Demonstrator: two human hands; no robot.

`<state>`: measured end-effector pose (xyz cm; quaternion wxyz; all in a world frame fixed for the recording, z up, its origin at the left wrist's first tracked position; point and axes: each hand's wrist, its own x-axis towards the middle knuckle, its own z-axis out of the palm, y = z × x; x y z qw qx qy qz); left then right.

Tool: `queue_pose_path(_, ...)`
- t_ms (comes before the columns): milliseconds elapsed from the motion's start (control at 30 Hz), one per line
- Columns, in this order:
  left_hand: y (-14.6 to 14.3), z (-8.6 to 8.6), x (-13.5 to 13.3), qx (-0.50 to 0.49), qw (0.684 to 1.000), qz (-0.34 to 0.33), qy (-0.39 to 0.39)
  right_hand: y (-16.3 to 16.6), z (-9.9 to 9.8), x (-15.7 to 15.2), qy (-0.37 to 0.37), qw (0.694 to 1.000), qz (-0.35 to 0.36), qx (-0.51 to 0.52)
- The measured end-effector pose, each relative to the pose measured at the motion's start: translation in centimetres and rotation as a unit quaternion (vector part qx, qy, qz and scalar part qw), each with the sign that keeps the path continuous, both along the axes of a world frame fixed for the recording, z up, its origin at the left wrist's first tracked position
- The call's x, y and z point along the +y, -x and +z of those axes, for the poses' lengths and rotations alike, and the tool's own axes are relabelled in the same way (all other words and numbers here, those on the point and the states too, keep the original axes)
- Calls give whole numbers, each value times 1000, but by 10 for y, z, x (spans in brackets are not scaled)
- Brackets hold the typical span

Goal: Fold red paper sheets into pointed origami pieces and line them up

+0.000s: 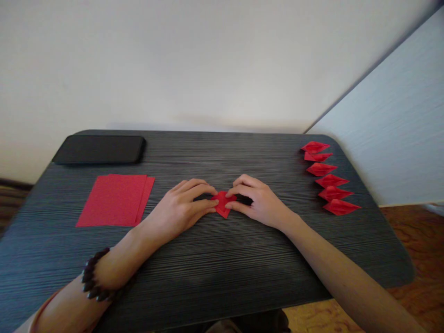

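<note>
A small folded red paper piece (223, 204) lies at the middle of the dark striped table (215, 268). My left hand (180, 208) presses on its left side with fingertips pinched on the paper. From the right, my right hand (258, 200) pinches its other side, fingers curled. Both hands rest on the tabletop. A dark bead bracelet (95, 280) sits on my left wrist.
A stack of flat red paper sheets (116, 200) lies at the left. A black phone (100, 149) rests at the back left corner. Several finished red folded pieces (328, 178) line the right edge. A pale wall stands behind; wooden floor shows at right.
</note>
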<state>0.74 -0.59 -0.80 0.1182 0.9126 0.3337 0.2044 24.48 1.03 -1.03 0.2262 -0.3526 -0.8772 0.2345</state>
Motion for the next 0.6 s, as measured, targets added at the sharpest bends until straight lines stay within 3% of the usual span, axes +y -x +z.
queue_pose_path(200,0,2,-1,2,1000,9,-10,-9,-2,5,-9,997,67,30)
queue_pose_path(600,-5,6,-9,52,997,54,-30,3,-3,-1,-46,999,9,-3)
